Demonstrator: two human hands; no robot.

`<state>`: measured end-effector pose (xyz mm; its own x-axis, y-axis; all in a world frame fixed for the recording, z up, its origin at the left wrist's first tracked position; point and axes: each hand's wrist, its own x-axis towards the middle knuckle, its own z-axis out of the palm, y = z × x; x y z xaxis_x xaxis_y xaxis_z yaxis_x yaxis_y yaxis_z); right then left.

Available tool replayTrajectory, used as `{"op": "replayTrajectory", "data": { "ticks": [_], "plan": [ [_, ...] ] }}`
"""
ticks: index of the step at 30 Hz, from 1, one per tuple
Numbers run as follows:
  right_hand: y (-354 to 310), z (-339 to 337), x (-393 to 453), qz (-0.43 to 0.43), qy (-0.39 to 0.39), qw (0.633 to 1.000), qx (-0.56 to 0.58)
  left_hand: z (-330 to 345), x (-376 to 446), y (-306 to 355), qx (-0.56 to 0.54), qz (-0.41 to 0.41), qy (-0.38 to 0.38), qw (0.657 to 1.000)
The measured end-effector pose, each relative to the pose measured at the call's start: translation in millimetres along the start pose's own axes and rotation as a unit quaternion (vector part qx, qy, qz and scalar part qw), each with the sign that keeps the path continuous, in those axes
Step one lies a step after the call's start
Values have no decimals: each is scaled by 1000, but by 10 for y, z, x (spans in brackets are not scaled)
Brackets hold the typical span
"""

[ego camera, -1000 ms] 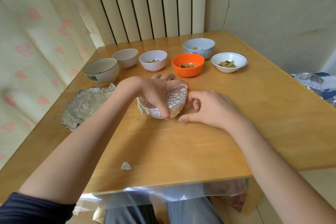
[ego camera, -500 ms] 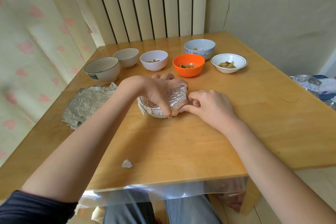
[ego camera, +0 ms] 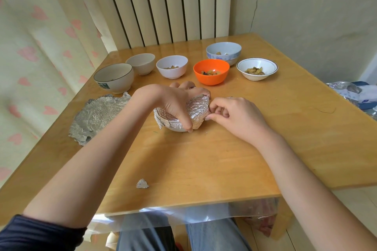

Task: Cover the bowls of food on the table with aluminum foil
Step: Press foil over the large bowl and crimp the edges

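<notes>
A foil-covered bowl [ego camera: 196, 112] sits at the middle of the wooden table [ego camera: 204, 159]. My left hand [ego camera: 173, 102] lies over its top, fingers and thumb curled down round the foil. My right hand [ego camera: 230, 115] pinches the foil edge at the bowl's right side. A crumpled foil sheet [ego camera: 95, 116] lies flat to the left. Behind stand uncovered bowls: an orange bowl [ego camera: 211, 74], a white bowl [ego camera: 172, 66], a blue-patterned bowl [ego camera: 223, 52] and a shallow white bowl [ego camera: 257, 68], all with food.
A black-rimmed bowl [ego camera: 113, 77] and a beige bowl [ego camera: 140, 64] stand at the back left; their contents are hidden. A small foil scrap [ego camera: 142, 183] lies near the front edge. More foil and packaging [ego camera: 355, 96] sits off the table's right side. A curtain hangs left.
My right hand has closed in against the bowl's right side and now pinches the foil there. My left hand stays over the bowl.
</notes>
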<state>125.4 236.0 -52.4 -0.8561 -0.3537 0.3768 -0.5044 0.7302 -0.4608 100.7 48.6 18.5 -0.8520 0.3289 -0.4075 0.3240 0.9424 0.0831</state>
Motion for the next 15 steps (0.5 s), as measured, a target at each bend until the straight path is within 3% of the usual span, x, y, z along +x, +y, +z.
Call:
{"op": "replayTrajectory", "data": {
  "ticks": [7,15],
  "plan": [
    [27,-88,170,60,11,998,15,-7,-11,12,3,-6,-2,1000],
    [146,-149,594,52,-136,985,93,-5,-26,21,-3,-3,3,1000]
  ]
}}
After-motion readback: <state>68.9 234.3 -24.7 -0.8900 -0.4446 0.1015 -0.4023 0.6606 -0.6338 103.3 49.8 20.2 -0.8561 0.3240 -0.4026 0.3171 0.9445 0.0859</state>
